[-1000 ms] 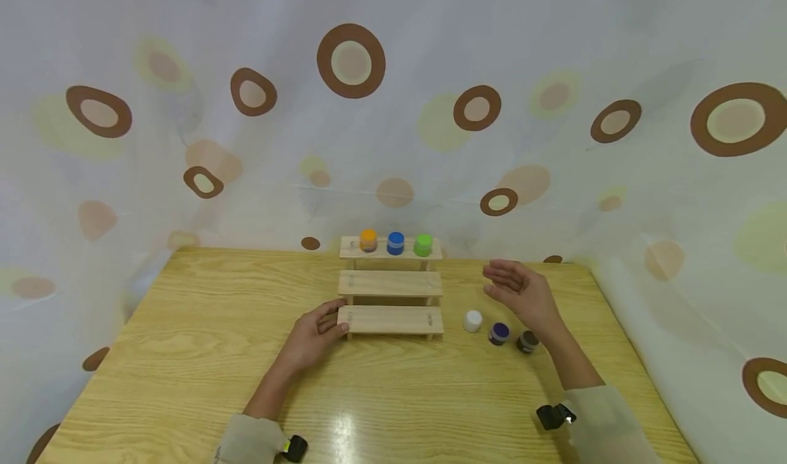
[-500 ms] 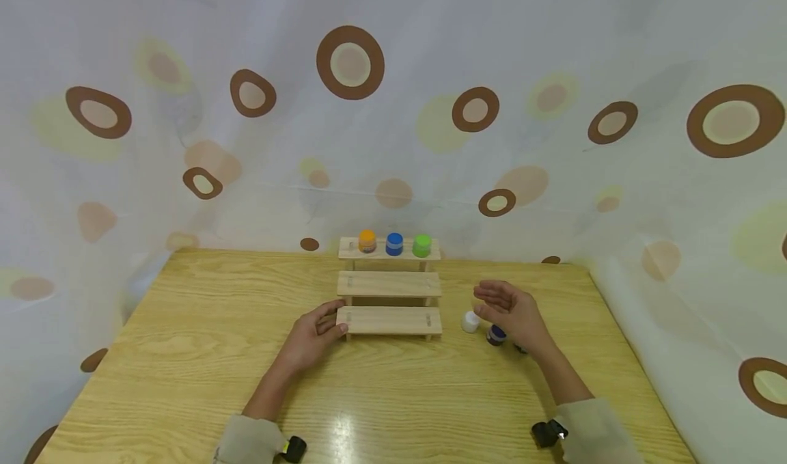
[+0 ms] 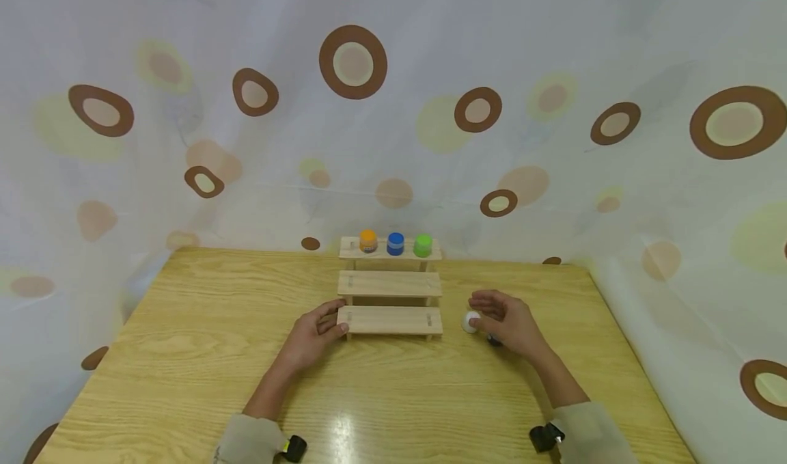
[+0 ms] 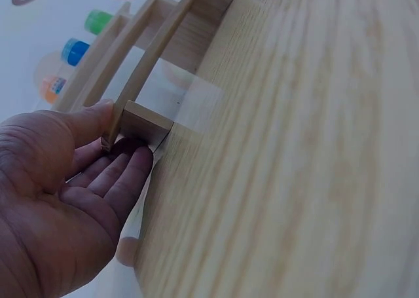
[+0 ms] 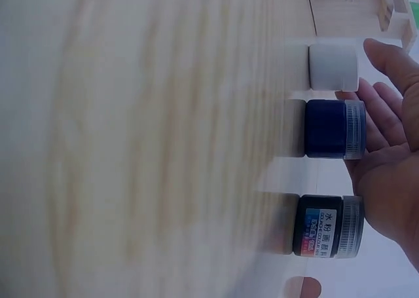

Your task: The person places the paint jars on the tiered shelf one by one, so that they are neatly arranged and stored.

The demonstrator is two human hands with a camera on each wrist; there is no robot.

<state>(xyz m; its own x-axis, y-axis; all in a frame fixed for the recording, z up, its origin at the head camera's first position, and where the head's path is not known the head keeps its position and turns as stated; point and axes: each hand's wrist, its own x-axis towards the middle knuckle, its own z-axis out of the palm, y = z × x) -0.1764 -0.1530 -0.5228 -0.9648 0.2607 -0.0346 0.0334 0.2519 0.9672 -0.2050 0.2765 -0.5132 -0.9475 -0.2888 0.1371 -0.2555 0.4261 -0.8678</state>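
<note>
A three-tier wooden display stand (image 3: pixel 390 320) sits at the table's far middle. At the left end of its lowest step is my left hand (image 3: pixel 306 339); in the left wrist view the thumb lies on the board's edge and the fingers curl beneath, gripping it. My right hand (image 3: pixel 510 325) hovers right of the stand, thumb and fingers spread about the white paint jar (image 5: pixel 332 67), with no firm hold visible. Beside that jar stand a dark blue paint jar (image 5: pixel 326 129) and a black paint jar (image 5: pixel 315 227); the head view mostly hides both under the hand.
On the top step stand an orange jar (image 3: pixel 368 240), a blue jar (image 3: pixel 395 244) and a green jar (image 3: pixel 423 246). A patterned curtain (image 3: pixel 393 143) rises behind the wooden table (image 3: pixel 393 402) and along its sides.
My right hand has come down and to the left, from beyond the jars to around the white one, covering the darker jars. The left hand stays on the stand.
</note>
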